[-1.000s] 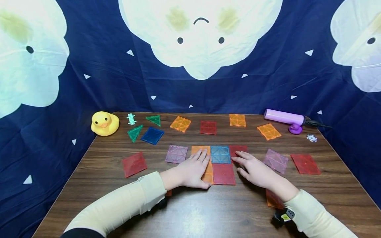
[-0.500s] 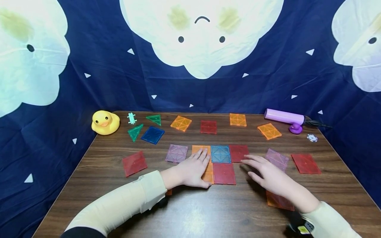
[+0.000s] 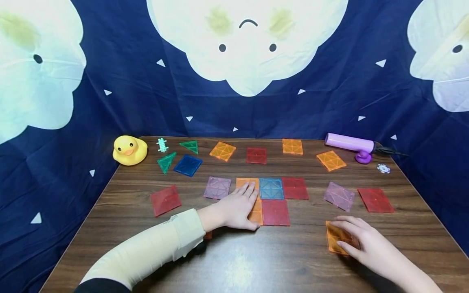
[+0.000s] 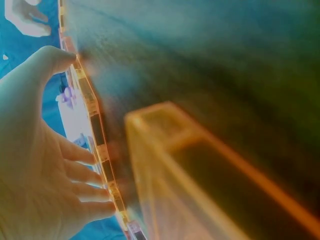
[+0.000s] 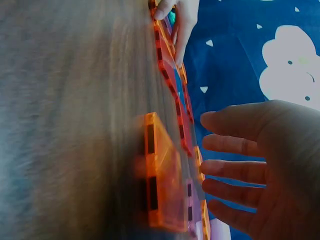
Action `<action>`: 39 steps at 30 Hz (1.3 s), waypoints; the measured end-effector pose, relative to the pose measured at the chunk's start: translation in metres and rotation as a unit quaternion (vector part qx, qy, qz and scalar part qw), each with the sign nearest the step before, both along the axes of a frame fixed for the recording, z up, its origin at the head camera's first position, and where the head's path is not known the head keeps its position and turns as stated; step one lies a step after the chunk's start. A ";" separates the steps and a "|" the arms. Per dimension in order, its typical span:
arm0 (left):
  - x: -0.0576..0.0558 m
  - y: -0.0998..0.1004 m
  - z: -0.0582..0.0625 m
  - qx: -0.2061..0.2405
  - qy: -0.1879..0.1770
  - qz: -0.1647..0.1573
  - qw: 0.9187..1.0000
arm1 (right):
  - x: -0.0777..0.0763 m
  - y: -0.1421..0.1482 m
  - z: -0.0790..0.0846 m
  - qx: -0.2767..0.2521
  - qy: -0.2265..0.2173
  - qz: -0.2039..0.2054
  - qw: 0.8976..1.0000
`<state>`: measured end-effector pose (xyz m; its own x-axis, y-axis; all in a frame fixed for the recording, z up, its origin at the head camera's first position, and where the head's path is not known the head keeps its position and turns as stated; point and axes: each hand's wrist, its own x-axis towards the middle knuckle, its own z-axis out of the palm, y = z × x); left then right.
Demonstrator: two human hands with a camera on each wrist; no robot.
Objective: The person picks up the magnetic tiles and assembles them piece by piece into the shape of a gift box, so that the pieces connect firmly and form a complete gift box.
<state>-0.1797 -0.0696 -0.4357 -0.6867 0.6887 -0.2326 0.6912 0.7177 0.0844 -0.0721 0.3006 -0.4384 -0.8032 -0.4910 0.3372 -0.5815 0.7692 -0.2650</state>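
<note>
My left hand (image 3: 236, 209) lies flat with spread fingers over two orange magnetic tiles (image 3: 257, 215), joined in a column. Against their right edge lie a light-blue tile (image 3: 271, 188) and a red tile (image 3: 275, 212); another red tile (image 3: 295, 188) adjoins the blue one. Over a loose orange tile (image 3: 334, 238) at the front right hovers my right hand (image 3: 366, 240), which partly covers it. In the right wrist view the fingers are extended and apart from that orange tile (image 5: 165, 175). Another orange tile (image 4: 175, 160) stands out close in the left wrist view, mostly hidden by my sleeve from above.
Purple tiles (image 3: 217, 188) and red tiles (image 3: 375, 200) lie at both sides. Along the back are a yellow duck (image 3: 130, 150), green triangles (image 3: 189, 147), a dark-blue tile (image 3: 188, 165), orange tiles (image 3: 292, 146), a lilac cylinder (image 3: 349, 143), a small purple duck (image 3: 363, 157) and a poker chip (image 3: 383, 168).
My right hand has left the far red tile and moved right and toward me, over the loose orange tile. My left hand stays in place on the joined tiles.
</note>
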 end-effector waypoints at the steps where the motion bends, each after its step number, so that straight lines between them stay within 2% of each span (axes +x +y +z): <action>1: 0.000 0.000 0.000 0.000 0.001 -0.001 1.000 | 0.002 0.001 -0.003 -0.002 0.001 -0.001 1.000; 5: 0.000 -0.001 0.002 -0.002 0.000 -0.004 1.000 | 0.006 0.004 -0.012 -0.001 0.009 0.008 1.000; 9: -0.001 -0.001 0.002 -0.002 -0.002 -0.003 1.000 | 0.002 0.001 -0.018 0.017 0.009 0.013 1.000; 18: -0.001 -0.001 0.003 -0.006 0.004 0.000 1.000 | -0.018 -0.026 -0.012 0.028 0.020 0.062 0.997; 25: 0.001 0.000 0.002 -0.006 0.012 -0.004 1.000 | -0.032 -0.051 -0.005 0.046 -0.031 0.077 0.995; 34: 0.002 0.001 0.002 -0.007 0.006 0.003 1.000 | -0.048 -0.068 -0.003 0.037 -0.026 0.107 0.993; 39: 0.002 0.001 0.003 -0.009 0.002 0.006 1.000 | -0.054 -0.074 -0.001 0.047 -0.057 0.095 0.993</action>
<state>-0.1775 -0.0686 -0.4331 -0.6958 0.6762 -0.2421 0.6832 0.7271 0.0677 -0.1263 0.2264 -0.4396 -0.7236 -0.6622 0.1947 -0.6886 0.6733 -0.2692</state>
